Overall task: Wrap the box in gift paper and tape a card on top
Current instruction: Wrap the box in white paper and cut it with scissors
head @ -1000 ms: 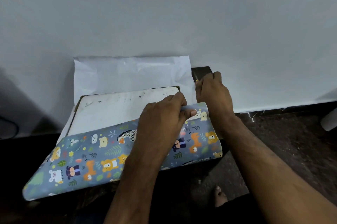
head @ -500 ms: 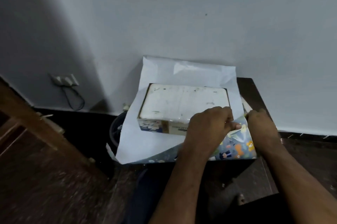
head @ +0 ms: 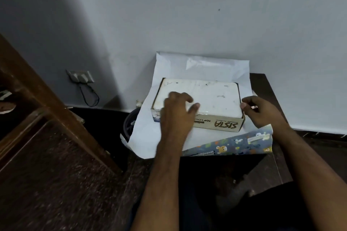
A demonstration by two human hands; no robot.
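A flat box [head: 216, 97] with a white top and "SISTA" printed on its near side lies on the gift paper [head: 202, 65], whose white underside faces up. The paper's near edge has fallen flat, and its blue animal-print side [head: 234, 146] shows at the front right. My left hand [head: 178, 114] hovers over the box's near left part with fingers spread, holding nothing. My right hand [head: 261, 110] is beside the box's right end, fingers loosely curled, not gripping anything. No card or tape is in view.
The box and paper sit on a small dark table [head: 262, 84] against a grey wall. A wooden door frame [head: 56, 103] runs diagonally at left. A wall socket with a cable [head: 80, 77] is low on the wall. A dark round bin [head: 129, 125] stands under the paper's left edge.
Both hands have let go of the printed paper flap, which dropped away from the box's near side. My left hand moved left over the box, and the view pulled back and left.
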